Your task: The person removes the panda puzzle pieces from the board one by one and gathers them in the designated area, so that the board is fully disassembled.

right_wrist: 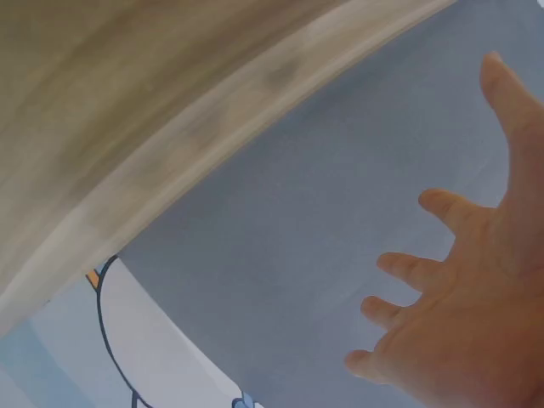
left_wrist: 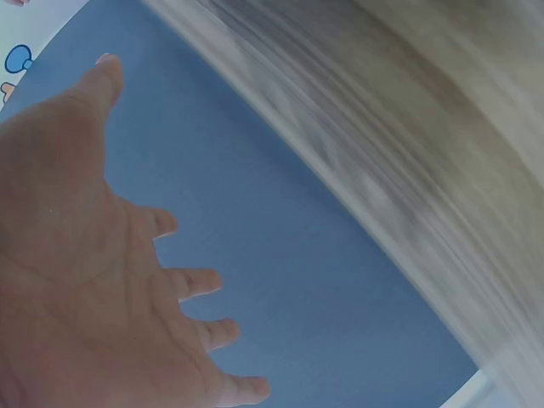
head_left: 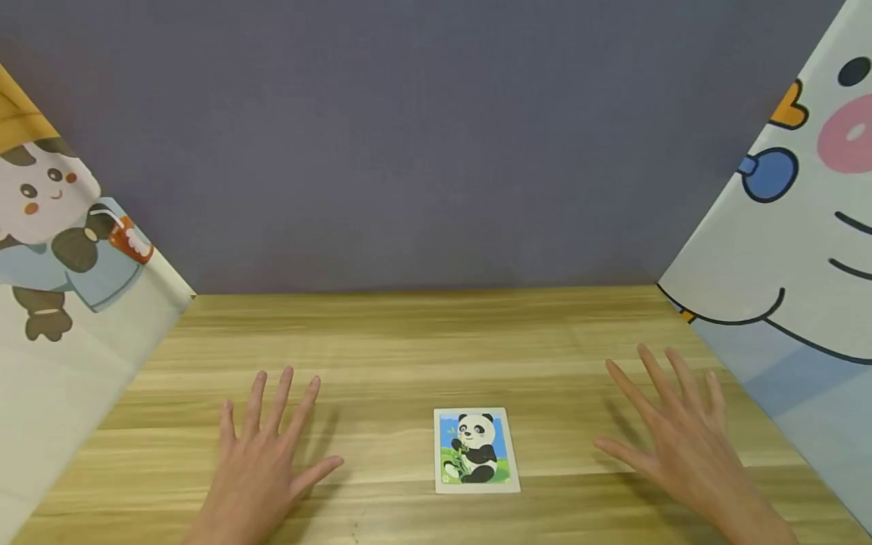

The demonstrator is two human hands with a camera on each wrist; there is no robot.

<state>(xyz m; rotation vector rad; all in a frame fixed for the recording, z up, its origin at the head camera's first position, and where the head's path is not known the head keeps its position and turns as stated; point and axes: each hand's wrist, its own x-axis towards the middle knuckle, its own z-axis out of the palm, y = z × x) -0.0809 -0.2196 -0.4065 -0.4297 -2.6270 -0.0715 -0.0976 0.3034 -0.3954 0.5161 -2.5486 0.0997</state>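
Note:
A white-bordered card with a panda picture (head_left: 476,450) lies face up on the wooden table (head_left: 381,348), between the two hands. To its left, the left hand (head_left: 259,454) is held palm down over the table with fingers spread and straight. On the other side the right hand (head_left: 681,431) has its fingers spread too, with its thumb pointing toward the card. Neither hand touches the card. Both wrist views show bare palms, the left palm (left_wrist: 93,289) and the right palm (right_wrist: 484,314), with nothing in them.
A dark grey panel (head_left: 422,144) rises along the table's far edge. Slanted side panels with cartoon prints flank the table, a cow-like figure (head_left: 54,204) on the left and a large white figure (head_left: 770,250) on the right.

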